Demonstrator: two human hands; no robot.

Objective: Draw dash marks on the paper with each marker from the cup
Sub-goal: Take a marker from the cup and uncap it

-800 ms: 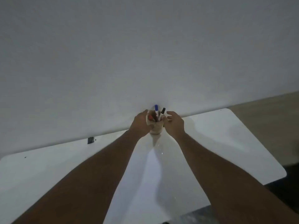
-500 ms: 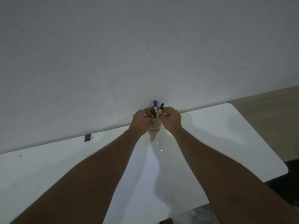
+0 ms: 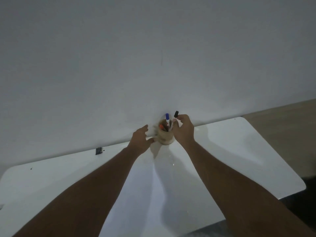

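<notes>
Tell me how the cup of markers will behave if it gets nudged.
The cup looks small and light, so it would probably slide on the glossy white table. Markers standing tall above its rim, like the blue-capped marker, may make it prone to tipping.

My one head-worn camera looks forward and down from above my outstretched arms, wide-angle, toward the white table [image 3: 239,151] and the wall [image 3: 153,48] behind it.

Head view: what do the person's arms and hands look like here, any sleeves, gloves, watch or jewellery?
Both forearms are bare right down to the bottom edge of the frame; no sleeves show. The left hand and right hand are ungloved. No watch, bracelet or ring shows, though the dim light would hide small details on the fingers.
</notes>
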